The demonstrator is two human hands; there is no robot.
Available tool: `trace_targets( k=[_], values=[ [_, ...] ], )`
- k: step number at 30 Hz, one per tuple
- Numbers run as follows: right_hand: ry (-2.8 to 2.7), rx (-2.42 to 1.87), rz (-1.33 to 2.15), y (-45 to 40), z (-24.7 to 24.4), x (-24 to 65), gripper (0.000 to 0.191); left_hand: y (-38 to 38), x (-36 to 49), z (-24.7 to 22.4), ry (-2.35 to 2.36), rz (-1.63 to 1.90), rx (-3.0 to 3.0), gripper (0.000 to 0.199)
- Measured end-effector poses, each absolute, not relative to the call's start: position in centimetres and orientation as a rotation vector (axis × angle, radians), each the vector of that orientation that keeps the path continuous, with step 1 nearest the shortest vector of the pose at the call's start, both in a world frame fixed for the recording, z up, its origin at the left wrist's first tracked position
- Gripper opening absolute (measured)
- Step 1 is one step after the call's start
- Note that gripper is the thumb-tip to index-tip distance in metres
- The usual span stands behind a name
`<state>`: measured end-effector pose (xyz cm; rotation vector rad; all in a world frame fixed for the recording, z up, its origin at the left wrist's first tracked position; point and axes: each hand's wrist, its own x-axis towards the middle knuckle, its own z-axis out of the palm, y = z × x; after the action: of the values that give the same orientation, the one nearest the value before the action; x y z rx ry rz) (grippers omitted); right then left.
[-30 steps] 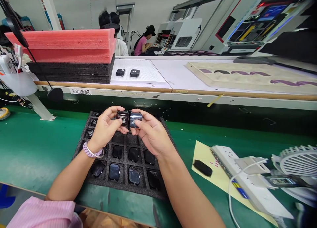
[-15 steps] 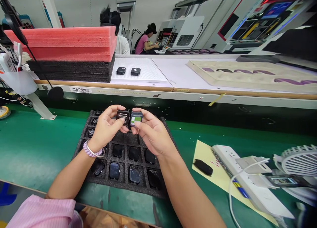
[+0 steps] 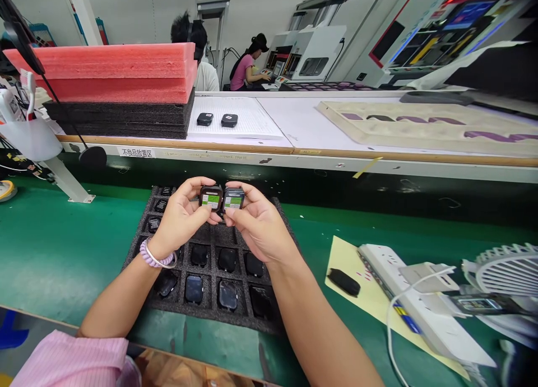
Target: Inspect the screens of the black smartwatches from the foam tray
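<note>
My left hand [image 3: 185, 210] holds a dark square watch-like device [image 3: 210, 197], its thumb at the lower part of the lit screen. Beside it, my right hand [image 3: 260, 222] grips a similar device [image 3: 233, 199] in the same way. Both screens face me and show green and white areas. The two devices are side by side, nearly touching, above the far part of a dark foam tray [image 3: 210, 314]. Several like devices, such as this one [image 3: 194, 289], lie in the tray's compartments. My wrists and forearms hide some of the tray's sides.
On the raised shelf [image 3: 290, 112] are two small black devices [image 3: 217, 120], stacked red foam [image 3: 121, 68] and a pale tray [image 3: 370, 130]. A power strip [image 3: 403, 292] and a black object [image 3: 344, 282] lie at the right. Two people sit beyond the shelf.
The screen of the device in my left hand has gone from dark with white text to green and white. Both hands have stayed almost in place.
</note>
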<state>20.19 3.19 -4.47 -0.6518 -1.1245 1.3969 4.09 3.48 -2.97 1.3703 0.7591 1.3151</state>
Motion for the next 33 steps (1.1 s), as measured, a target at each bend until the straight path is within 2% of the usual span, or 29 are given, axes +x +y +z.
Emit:
trace_targets(
  k=[4, 33],
  values=[
    [-1.059, -0.618, 1.433, 3.6, -4.78, 20.11, 0.032, 3.47, 3.96, -2.99, 0.736, 1.295, 1.29, 0.027],
    [-1.084, -0.643, 1.425, 3.26, -4.31, 20.04, 0.037, 3.31, 3.93, -2.75, 0.746, 1.299, 1.317, 0.03]
  ],
)
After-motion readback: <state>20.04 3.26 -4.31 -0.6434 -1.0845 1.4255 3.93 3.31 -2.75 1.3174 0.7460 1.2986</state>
